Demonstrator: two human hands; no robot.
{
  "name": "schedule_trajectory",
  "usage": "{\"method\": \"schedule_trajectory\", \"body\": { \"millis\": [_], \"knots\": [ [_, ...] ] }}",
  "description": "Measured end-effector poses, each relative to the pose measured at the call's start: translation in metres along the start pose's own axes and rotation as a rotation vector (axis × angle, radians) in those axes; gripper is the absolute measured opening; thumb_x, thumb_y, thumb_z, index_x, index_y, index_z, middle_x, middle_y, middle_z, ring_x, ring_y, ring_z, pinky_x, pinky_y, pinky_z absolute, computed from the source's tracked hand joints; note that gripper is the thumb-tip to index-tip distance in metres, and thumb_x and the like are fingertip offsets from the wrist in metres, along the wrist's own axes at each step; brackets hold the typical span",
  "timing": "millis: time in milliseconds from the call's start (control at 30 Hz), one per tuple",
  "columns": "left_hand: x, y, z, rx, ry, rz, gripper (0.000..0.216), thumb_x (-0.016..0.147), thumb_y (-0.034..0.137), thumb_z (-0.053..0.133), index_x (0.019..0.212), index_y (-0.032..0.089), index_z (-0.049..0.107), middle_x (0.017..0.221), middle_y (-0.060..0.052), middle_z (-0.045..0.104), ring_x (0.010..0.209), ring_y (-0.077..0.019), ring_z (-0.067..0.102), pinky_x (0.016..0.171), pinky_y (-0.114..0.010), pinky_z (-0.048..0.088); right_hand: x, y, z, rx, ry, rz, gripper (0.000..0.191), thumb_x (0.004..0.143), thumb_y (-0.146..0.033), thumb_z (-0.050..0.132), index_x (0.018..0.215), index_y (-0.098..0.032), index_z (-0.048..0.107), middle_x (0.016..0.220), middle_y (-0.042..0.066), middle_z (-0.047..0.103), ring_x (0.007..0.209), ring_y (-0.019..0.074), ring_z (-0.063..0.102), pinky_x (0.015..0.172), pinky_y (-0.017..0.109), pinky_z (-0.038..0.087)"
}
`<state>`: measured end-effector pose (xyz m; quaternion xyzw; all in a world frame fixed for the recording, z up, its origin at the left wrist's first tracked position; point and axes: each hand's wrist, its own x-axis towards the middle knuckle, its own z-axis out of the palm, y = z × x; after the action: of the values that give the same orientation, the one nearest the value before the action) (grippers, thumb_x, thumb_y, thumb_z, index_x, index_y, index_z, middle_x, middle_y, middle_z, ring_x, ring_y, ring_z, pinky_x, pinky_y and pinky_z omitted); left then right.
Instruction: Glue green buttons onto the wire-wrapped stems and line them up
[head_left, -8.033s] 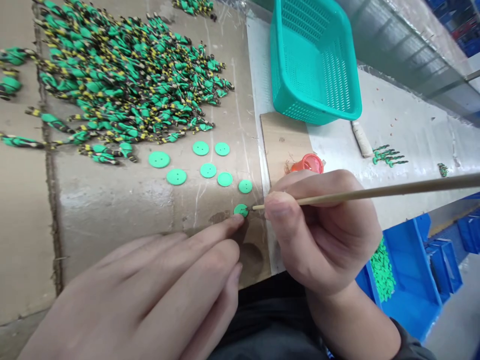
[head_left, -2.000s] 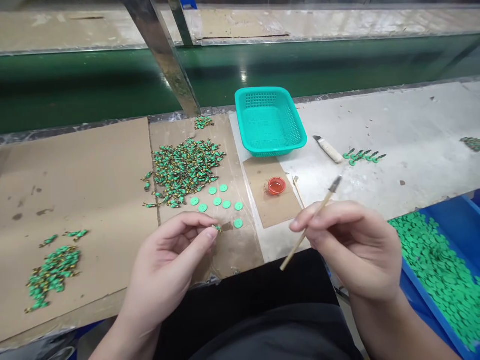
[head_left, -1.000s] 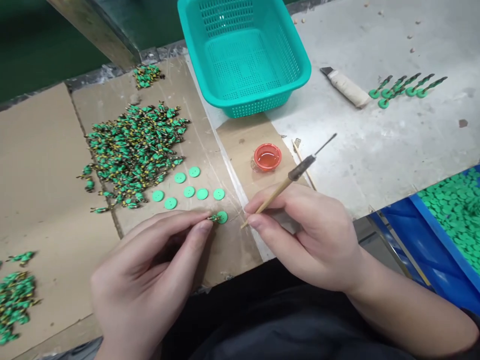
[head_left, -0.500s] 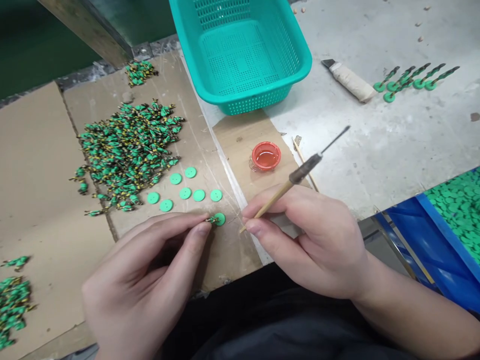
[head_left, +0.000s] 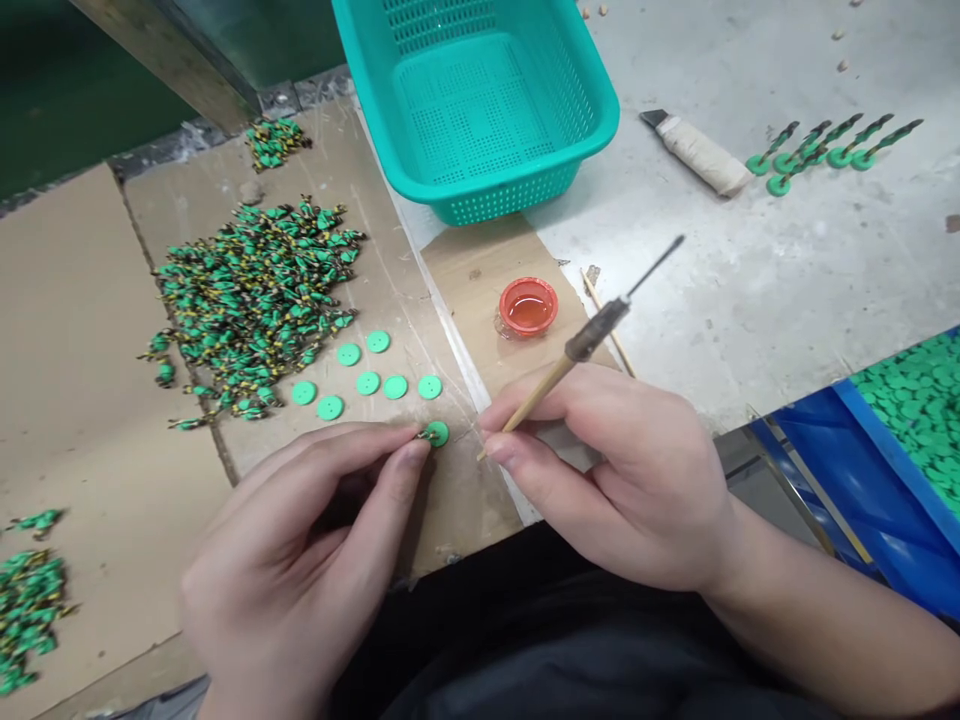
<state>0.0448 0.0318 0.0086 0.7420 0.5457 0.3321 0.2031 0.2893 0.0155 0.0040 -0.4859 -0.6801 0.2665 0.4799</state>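
Head view: the left hand [head_left: 292, 560] pinches a small green-and-yellow figure [head_left: 428, 434] between thumb and fingers, holding it against a green button [head_left: 438, 434] on cardboard [head_left: 457, 500] at lower centre. Seven loose buttons [head_left: 367, 382] lie just above. The right hand [head_left: 615, 470], curled nearly shut, grips a bamboo-handled needle tool [head_left: 544, 395] below a red cup [head_left: 528, 307].

1. The teal basket [head_left: 491, 200] was cut off by the top edge.
2. The blue bin [head_left: 840, 480] of green buttons [head_left: 915, 420] was cut off by the right edge.
3. The left hand [head_left: 300, 540] hid part of the tiny piece [head_left: 430, 433] it pinched, too small to make out.
4. The right hand [head_left: 607, 470] hid part of the thin stick [head_left: 600, 330], whose dark tip was blurred.
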Motion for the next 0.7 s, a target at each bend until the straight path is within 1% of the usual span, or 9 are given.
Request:
{"method": "schedule_trajectory", "body": {
  "millis": [133, 233, 300, 433, 500, 533, 600, 667, 700],
  "knots": [
    [-0.001, 0.007, 0.002, 0.027, 0.001, 0.007, 0.012, 0.1, 0.025, 0.089, 0.108, 0.034, 0.087, 0.104, 0.005, 0.087, 0.09, -0.0159, 0.077, 0.091, -0.035, 0.062, -0.001, 0.001, 0.0, -0.005, -0.004, -0.021, 0.003, 0.113, -0.023, 0.075, 0.112, -0.023, 0.078, 0.11, 0.001, 0.09, 0.1, 0.0142, 0.086, 0.094, 0.025, 0.073],
    [-0.003, 0.009, 0.002, 0.032, -0.004, 0.035, 0.017, 0.099, 0.022, 0.089, 0.111, 0.034, 0.087, 0.106, 0.004, 0.088, 0.091, -0.0171, 0.078, 0.092, -0.037, 0.062, -0.001, 0.001, 0.0, -0.018, -0.01, -0.017, 0.003, 0.113, -0.026, 0.077, 0.111, -0.024, 0.078, 0.11, 0.001, 0.09, 0.098, 0.0154, 0.086, 0.092, 0.027, 0.073],
    [-0.003, 0.009, 0.002, 0.035, -0.004, 0.062, 0.018, 0.099, 0.021, 0.089, 0.111, 0.034, 0.087, 0.106, 0.005, 0.088, 0.091, -0.0164, 0.078, 0.093, -0.036, 0.061, 0.0, 0.0, -0.001, -0.023, -0.018, -0.013, 0.005, 0.113, -0.028, 0.077, 0.111, -0.024, 0.079, 0.11, 0.001, 0.09, 0.098, 0.0152, 0.086, 0.091, 0.026, 0.072],
    [-0.001, 0.005, 0.001, 0.038, 0.003, 0.066, 0.014, 0.1, 0.023, 0.089, 0.11, 0.033, 0.088, 0.104, 0.005, 0.088, 0.094, -0.0153, 0.077, 0.094, -0.033, 0.06, 0.007, -0.002, 0.001, 0.006, -0.059, -0.018, 0.005, 0.114, -0.026, 0.075, 0.118, -0.024, 0.077, 0.12, 0.001, 0.091, 0.107, 0.0161, 0.087, 0.104, 0.027, 0.071],
    [-0.001, 0.002, 0.001, 0.01, -0.002, 0.057, 0.015, 0.098, 0.022, 0.09, 0.109, 0.032, 0.089, 0.104, 0.005, 0.089, 0.095, -0.0162, 0.078, 0.093, -0.033, 0.061, 0.012, -0.003, 0.003, 0.013, -0.088, -0.052, 0.008, 0.118, -0.029, 0.069, 0.117, -0.023, 0.075, 0.123, 0.004, 0.09, 0.113, 0.0182, 0.086, 0.11, 0.03, 0.068],
    [-0.001, 0.0, 0.002, -0.008, -0.006, 0.055, 0.017, 0.097, 0.022, 0.091, 0.11, 0.032, 0.09, 0.105, 0.004, 0.089, 0.095, -0.0167, 0.079, 0.093, -0.034, 0.061, 0.015, -0.003, 0.004, 0.005, -0.116, -0.064, 0.011, 0.12, -0.03, 0.065, 0.117, -0.023, 0.074, 0.122, 0.004, 0.089, 0.115, 0.0192, 0.085, 0.109, 0.032, 0.067],
    [-0.001, -0.003, 0.003, -0.027, -0.003, 0.053, 0.018, 0.097, 0.021, 0.091, 0.11, 0.033, 0.092, 0.106, 0.003, 0.09, 0.095, -0.018, 0.079, 0.092, -0.035, 0.061, 0.02, -0.004, 0.005, -0.023, -0.195, -0.055, 0.015, 0.122, -0.029, 0.058, 0.115, -0.025, 0.071, 0.12, 0.003, 0.087, 0.114, 0.0202, 0.083, 0.103, 0.034, 0.066],
    [-0.001, -0.004, 0.004, -0.019, 0.011, 0.027, 0.016, 0.097, 0.022, 0.091, 0.108, 0.032, 0.092, 0.106, 0.002, 0.09, 0.096, -0.02, 0.08, 0.092, -0.037, 0.061, 0.026, -0.004, 0.007, -0.048, -0.255, -0.025, 0.014, 0.122, -0.029, 0.056, 0.113, -0.027, 0.067, 0.116, 0.001, 0.084, 0.11, 0.0196, 0.081, 0.095, 0.034, 0.064],
    [-0.002, -0.004, 0.004, -0.015, 0.014, 0.016, 0.015, 0.097, 0.023, 0.091, 0.108, 0.032, 0.093, 0.105, 0.001, 0.09, 0.096, -0.021, 0.08, 0.092, -0.038, 0.061, 0.029, -0.004, 0.008, -0.056, -0.258, -0.009, 0.015, 0.122, -0.03, 0.056, 0.111, -0.027, 0.066, 0.114, 0.0, 0.083, 0.108, 0.0186, 0.081, 0.092, 0.033, 0.062]
  ]
}}
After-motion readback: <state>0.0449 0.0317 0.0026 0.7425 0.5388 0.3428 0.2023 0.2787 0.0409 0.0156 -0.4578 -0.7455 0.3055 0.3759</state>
